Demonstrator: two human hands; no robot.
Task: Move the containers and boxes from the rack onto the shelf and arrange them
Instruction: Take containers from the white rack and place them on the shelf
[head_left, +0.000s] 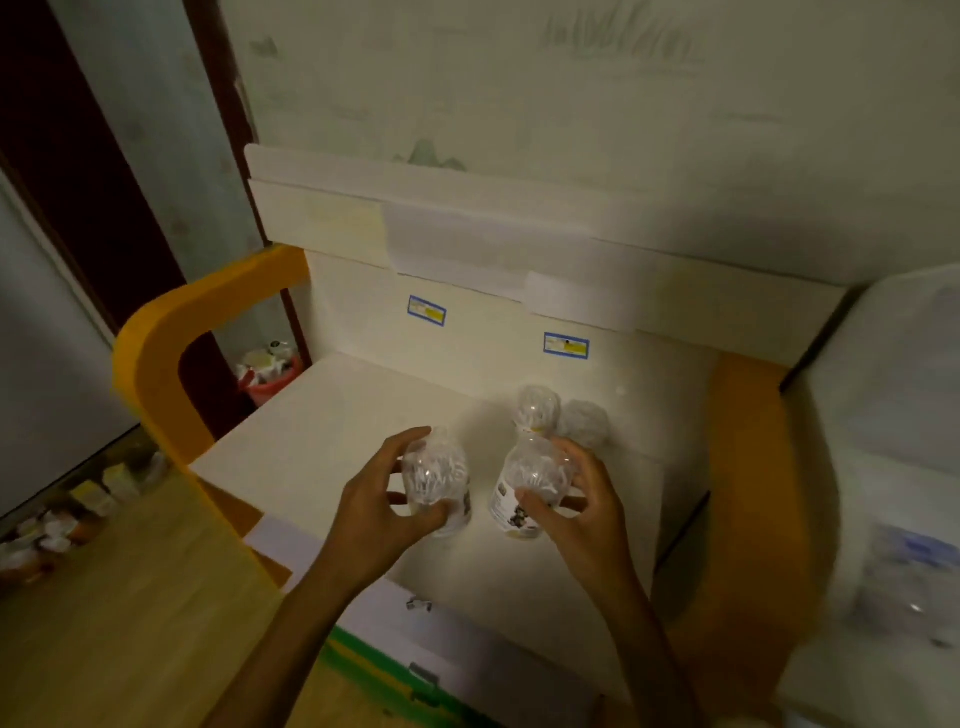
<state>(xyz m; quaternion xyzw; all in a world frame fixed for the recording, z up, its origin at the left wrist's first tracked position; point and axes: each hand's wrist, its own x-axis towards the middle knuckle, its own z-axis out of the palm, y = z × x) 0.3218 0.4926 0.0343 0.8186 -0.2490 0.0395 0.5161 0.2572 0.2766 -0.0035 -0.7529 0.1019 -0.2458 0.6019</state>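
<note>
On the cream shelf top I hold two clear plastic containers of white sticks. My left hand grips the left container, fingers curled round its top and side. My right hand grips the labelled container to its right. Behind that one stand two more clear containers, one with a yellow mark and one to its right, both free of my hands.
An orange curved side panel frames the shelf on the left and another orange side on the right. A red bin sits below left. A white unit stands at the right. Small items line the wooden floor.
</note>
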